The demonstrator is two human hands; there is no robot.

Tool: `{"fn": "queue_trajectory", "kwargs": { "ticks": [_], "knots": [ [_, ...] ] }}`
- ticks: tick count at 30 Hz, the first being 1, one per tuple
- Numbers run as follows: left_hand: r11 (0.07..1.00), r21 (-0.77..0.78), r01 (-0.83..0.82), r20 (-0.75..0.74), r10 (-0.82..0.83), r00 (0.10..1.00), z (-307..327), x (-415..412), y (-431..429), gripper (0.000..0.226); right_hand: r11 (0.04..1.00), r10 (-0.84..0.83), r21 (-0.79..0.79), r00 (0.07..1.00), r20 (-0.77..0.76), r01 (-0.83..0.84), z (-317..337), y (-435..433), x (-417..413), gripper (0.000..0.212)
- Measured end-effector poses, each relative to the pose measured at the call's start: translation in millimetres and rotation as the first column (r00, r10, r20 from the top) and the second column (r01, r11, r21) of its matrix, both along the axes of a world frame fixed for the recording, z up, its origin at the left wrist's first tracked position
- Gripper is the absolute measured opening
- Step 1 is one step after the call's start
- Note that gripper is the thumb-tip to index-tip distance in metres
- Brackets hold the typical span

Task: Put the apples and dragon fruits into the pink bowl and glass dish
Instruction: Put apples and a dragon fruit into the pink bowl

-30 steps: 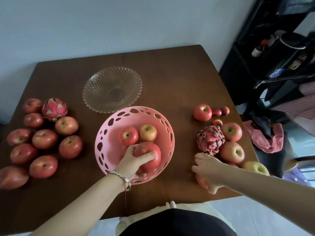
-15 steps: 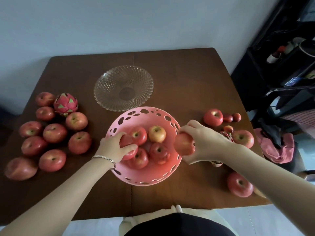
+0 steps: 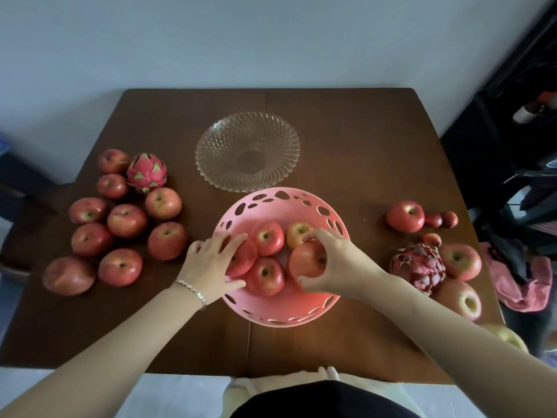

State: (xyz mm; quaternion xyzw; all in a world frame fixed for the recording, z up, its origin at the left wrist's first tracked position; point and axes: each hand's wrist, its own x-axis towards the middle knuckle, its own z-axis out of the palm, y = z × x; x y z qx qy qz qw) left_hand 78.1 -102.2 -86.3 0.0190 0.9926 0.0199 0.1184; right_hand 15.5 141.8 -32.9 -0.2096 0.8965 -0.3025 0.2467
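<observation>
The pink bowl (image 3: 280,306) with cut-out holes stands at the table's middle front and holds several apples. My left hand (image 3: 211,263) lies over a red apple (image 3: 242,259) at the bowl's left side, fingers curved round it. My right hand (image 3: 337,263) grips another red apple (image 3: 307,260) inside the bowl on the right. Behind the bowl sits the glass dish (image 3: 247,152), with nothing in it. Several apples (image 3: 126,220) and a dragon fruit (image 3: 146,173) lie at the left. A darker dragon fruit (image 3: 417,267) and more apples (image 3: 405,215) lie at the right.
The brown wooden table (image 3: 361,146) has its front edge close to my body. Three small red fruits (image 3: 441,220) lie at the right by the apples. A yellow-green apple (image 3: 506,334) sits at the right front corner. Dark furniture and a pink cloth (image 3: 518,282) stand beyond the right edge.
My right hand has carried an apple from the right side of the table over the rim and down into the bowl. My left hand stays on an apple at the bowl's left.
</observation>
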Motion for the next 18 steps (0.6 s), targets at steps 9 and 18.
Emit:
{"fn": "queue_trajectory", "kwargs": {
  "ticks": [9,18],
  "knots": [
    [1.0,0.023,-0.013,0.097,0.011,0.995,17,-19,6,0.08,0.992,0.115,-0.036,0.992,-0.044,-0.117,-14,-47,36,0.073],
    [0.85,0.476,-0.225,0.244,0.118,0.962,27,1,-7,0.072,0.99,0.131,-0.053,0.991,0.025,-0.129,-36,-78,52,0.09]
  ]
}}
